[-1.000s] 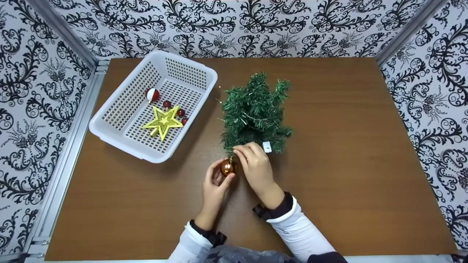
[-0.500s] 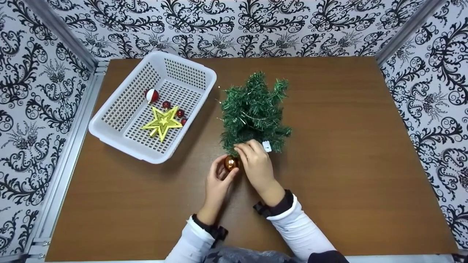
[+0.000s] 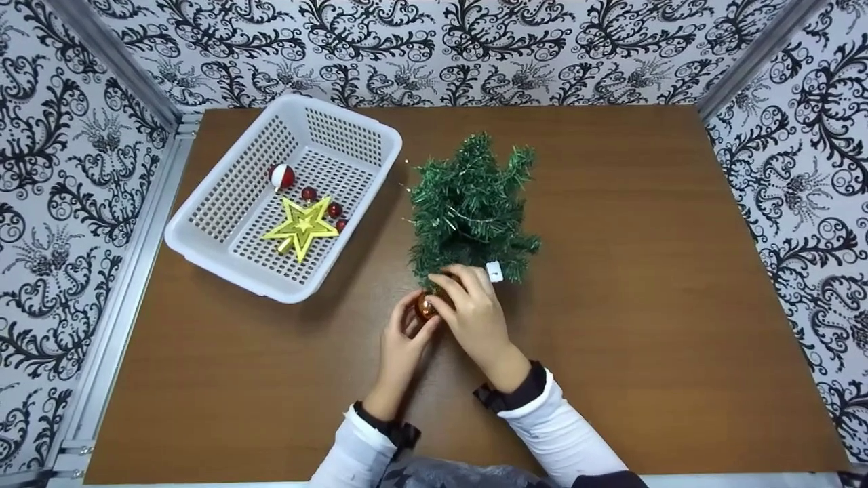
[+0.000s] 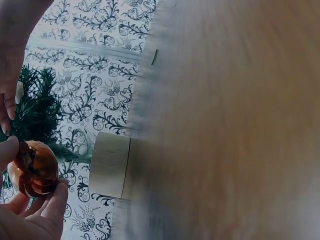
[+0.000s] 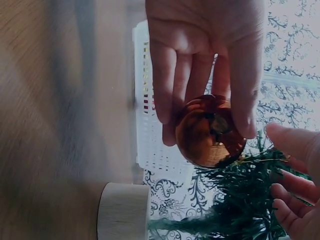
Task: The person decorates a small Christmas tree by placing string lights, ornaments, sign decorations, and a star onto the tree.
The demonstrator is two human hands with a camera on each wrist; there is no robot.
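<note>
My left hand (image 3: 400,349) holds a shiny copper-coloured Christmas bauble (image 3: 425,308) between its thumb and fingers, at the near left edge of a small green tinsel Christmas tree (image 3: 468,200). In the right wrist view the bauble (image 5: 197,137) hangs against the tree's branch tips (image 5: 250,185), a thin gold loop (image 5: 272,160) running from it along the needles. My right hand (image 3: 478,322) is beside that loop, its thumb (image 5: 287,137) apart from its bent fingers. In the head view its thumb tip overlaps the bauble.
A white perforated basket (image 3: 237,281) stands on the left, holding a gold star (image 3: 304,225), a red-and-white ball (image 3: 282,176) and several small red balls (image 3: 335,209). The tree's round wooden base (image 4: 107,165) rests on the brown table (image 3: 644,305). A white tag (image 3: 494,272) hangs at the tree.
The left hand has brought the bauble up and right to the tree's lower edge. The right hand's thumb has come away from its fingers and down towards the bauble.
</note>
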